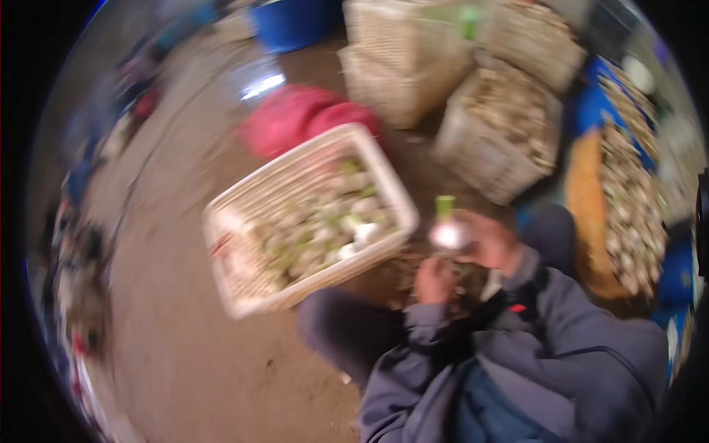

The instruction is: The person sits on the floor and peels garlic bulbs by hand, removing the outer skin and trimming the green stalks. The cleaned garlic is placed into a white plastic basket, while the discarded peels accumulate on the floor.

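Note:
A pale bulb, apparently garlic, with a short cut green stem, is at the fingers of my right hand, which holds it in front of me. Just below the bulb is my left hand, its fingers curled. Blur hides whether it grips anything or touches the bulb. To the left of my hands a cream plastic crate stands tilted in the view. Many whitish bulbs with green stem stubs lie inside it. Scraps litter the ground below my hands, between my knees.
Behind the crate lies a pink-red sack. Stacked pale crates and a crate of bulbs stand farther off. An orange-yellow sack with a heap of bulbs is at my right. A blue tub stands at the back.

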`<action>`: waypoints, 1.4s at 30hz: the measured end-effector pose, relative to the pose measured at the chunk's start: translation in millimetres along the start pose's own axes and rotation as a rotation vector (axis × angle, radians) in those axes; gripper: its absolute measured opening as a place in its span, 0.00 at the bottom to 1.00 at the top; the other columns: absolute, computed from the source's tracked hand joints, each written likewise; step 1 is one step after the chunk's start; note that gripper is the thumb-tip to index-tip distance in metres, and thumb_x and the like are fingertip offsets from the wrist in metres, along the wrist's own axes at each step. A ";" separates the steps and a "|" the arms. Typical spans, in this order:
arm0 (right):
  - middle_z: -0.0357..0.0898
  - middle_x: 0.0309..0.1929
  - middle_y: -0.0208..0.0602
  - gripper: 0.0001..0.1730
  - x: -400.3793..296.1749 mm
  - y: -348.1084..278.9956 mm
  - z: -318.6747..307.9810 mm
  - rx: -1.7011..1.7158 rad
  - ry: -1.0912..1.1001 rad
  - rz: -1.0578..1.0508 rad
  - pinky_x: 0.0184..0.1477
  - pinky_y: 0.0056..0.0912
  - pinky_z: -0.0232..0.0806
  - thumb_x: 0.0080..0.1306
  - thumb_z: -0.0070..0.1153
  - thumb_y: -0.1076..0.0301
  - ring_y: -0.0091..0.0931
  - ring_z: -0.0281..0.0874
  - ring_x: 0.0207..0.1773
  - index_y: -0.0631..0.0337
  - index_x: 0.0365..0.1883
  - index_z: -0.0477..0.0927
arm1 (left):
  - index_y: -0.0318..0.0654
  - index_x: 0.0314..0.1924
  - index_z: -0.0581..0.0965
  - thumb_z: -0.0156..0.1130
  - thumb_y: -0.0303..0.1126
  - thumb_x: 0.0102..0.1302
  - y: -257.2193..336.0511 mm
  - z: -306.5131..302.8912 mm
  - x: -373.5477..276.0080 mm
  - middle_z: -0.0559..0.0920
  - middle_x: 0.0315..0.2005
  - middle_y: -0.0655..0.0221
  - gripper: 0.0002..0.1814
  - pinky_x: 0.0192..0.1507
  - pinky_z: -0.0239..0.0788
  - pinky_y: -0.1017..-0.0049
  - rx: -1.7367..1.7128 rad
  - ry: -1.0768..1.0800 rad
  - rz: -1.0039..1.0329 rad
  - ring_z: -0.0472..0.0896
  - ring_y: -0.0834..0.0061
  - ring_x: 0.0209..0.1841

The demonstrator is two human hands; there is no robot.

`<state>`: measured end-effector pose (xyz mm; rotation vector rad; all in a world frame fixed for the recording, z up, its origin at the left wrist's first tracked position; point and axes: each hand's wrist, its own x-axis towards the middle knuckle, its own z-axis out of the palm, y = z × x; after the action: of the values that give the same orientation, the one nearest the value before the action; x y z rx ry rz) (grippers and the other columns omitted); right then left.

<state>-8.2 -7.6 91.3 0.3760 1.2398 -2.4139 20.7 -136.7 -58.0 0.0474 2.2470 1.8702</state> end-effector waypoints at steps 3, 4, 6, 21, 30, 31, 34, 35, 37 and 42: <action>0.76 0.48 0.42 0.30 6.8 7.7 -46.3 0.124 -0.253 -0.073 0.29 0.25 0.66 0.63 0.56 0.50 0.25 0.77 0.40 0.58 0.57 0.66 | 0.32 0.38 0.77 0.54 0.31 0.68 47.4 6.8 -2.9 0.78 0.27 0.68 0.09 0.34 0.66 0.76 -0.341 0.003 -0.104 0.72 0.79 0.29; 0.76 0.48 0.43 0.29 3.8 6.9 -49.9 0.165 -0.255 -0.078 0.28 0.25 0.66 0.64 0.54 0.50 0.25 0.77 0.39 0.58 0.57 0.66 | 0.32 0.38 0.77 0.53 0.31 0.69 36.5 10.9 -0.6 0.77 0.27 0.71 0.10 0.33 0.65 0.78 -0.353 -0.026 -0.092 0.71 0.82 0.30; 0.76 0.46 0.43 0.26 -6.7 10.7 -60.0 0.259 -0.230 -0.069 0.27 0.25 0.66 0.67 0.51 0.52 0.27 0.78 0.36 0.59 0.57 0.67 | 0.31 0.36 0.77 0.52 0.31 0.70 38.6 14.9 -9.1 0.76 0.25 0.73 0.10 0.32 0.64 0.79 -0.205 -0.011 -0.081 0.68 0.85 0.29; 0.78 0.42 0.37 0.19 -8.5 22.8 -72.7 -0.056 -0.033 -0.055 0.36 0.25 0.69 0.69 0.47 0.60 0.25 0.76 0.39 0.60 0.54 0.71 | 0.28 0.44 0.77 0.55 0.28 0.67 65.9 6.8 -11.2 0.81 0.38 0.64 0.10 0.45 0.69 0.77 -0.389 0.201 0.038 0.77 0.78 0.40; 0.80 0.33 0.33 0.25 2.0 38.8 -69.9 0.152 0.089 0.182 0.29 0.28 0.66 0.72 0.38 0.45 0.23 0.76 0.31 0.58 0.43 0.76 | 0.28 0.44 0.76 0.55 0.23 0.67 89.9 -7.4 -18.5 0.81 0.38 0.66 0.08 0.45 0.69 0.81 -0.464 0.151 0.001 0.77 0.80 0.40; 0.80 0.33 0.33 0.24 7.0 45.3 -59.4 0.195 0.206 0.178 0.30 0.28 0.65 0.72 0.39 0.46 0.24 0.76 0.30 0.59 0.42 0.76 | 0.28 0.44 0.76 0.55 0.23 0.67 94.5 -11.2 -19.8 0.81 0.38 0.66 0.08 0.45 0.69 0.81 -0.463 0.151 0.004 0.77 0.80 0.40; 0.79 0.34 0.34 0.21 16.6 46.5 -50.0 0.059 0.095 0.284 0.30 0.28 0.66 0.72 0.40 0.49 0.24 0.74 0.30 0.58 0.44 0.75 | 0.29 0.45 0.76 0.55 0.21 0.65 103.9 -22.1 -23.7 0.80 0.37 0.69 0.09 0.45 0.68 0.81 -0.552 0.143 -0.018 0.76 0.82 0.39; 0.78 0.37 0.34 0.21 28.2 51.3 -54.8 -0.009 0.051 0.275 0.31 0.27 0.66 0.73 0.40 0.50 0.23 0.75 0.32 0.58 0.46 0.74 | 0.29 0.45 0.76 0.54 0.21 0.66 107.0 -24.2 -24.3 0.80 0.37 0.68 0.09 0.45 0.68 0.81 -0.576 0.132 -0.017 0.76 0.82 0.40; 0.76 0.36 0.33 0.17 60.1 54.4 -56.2 -0.025 -0.032 0.251 0.28 0.27 0.67 0.73 0.40 0.54 0.22 0.76 0.34 0.57 0.45 0.72 | 0.28 0.46 0.75 0.54 0.22 0.66 113.9 -29.4 -24.4 0.81 0.38 0.66 0.09 0.46 0.68 0.81 -0.555 0.119 0.017 0.77 0.80 0.40; 0.76 0.33 0.33 0.25 95.2 -26.5 13.6 -0.467 0.056 -0.102 0.20 0.23 0.66 0.70 0.44 0.47 0.21 0.75 0.26 0.63 0.46 0.71 | 0.27 0.45 0.76 0.54 0.21 0.66 134.2 -64.6 -35.1 0.81 0.39 0.64 0.09 0.48 0.68 0.81 -0.419 0.126 0.044 0.78 0.79 0.41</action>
<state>-105.3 -26.3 79.0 0.2443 1.8268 -2.1107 27.7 -179.4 88.8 -0.0909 1.8901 2.3874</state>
